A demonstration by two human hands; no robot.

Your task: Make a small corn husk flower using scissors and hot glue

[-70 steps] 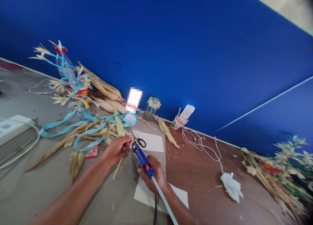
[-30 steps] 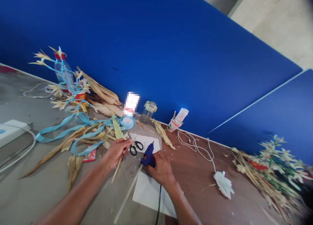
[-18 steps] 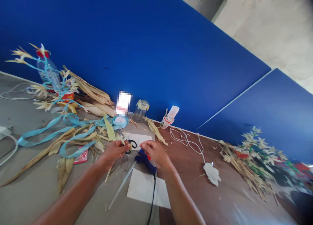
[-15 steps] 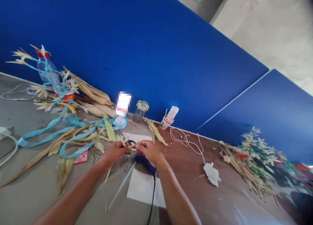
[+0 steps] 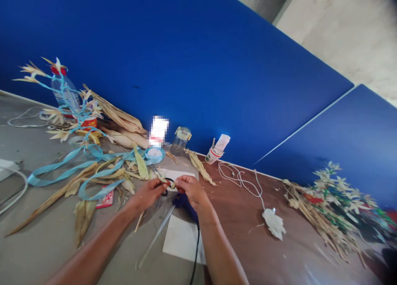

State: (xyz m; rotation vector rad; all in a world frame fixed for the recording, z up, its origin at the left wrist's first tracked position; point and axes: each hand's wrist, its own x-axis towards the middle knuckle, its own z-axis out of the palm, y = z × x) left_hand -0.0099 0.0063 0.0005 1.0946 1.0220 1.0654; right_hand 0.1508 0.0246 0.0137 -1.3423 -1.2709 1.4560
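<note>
My left hand (image 5: pixel 151 194) is closed in a pinch, with a small pale-green bit of corn husk (image 5: pixel 163 179) at its fingertips. Close to its right, my right hand (image 5: pixel 190 190) pinches a small pale piece of corn husk (image 5: pixel 173 185); the fingers hide most of it. Black scissor handles (image 5: pixel 169 180) lie behind the fingertips, on or near a white sheet (image 5: pixel 181 174). Under my right hand rests a dark blue glue gun (image 5: pixel 186 203), partly covered by the hand, with a black cable. A translucent glue stick (image 5: pixel 156 237) slants below my hands.
Dried corn husks (image 5: pixel 85 173) and light-blue ribbon (image 5: pixel 56 169) spread over the left side. A ribbon roll (image 5: pixel 154 154), clear jar (image 5: pixel 180 141), paper cup (image 5: pixel 213 154) and white cable (image 5: pixel 240 179) stand or lie along the blue partition (image 5: pixel 186 61). Husk flowers (image 5: pixel 336 185) lie at right.
The whole view has shifted slightly, so things appear a little further right. Both hands keep their pinches close together, with only small finger movements.
</note>
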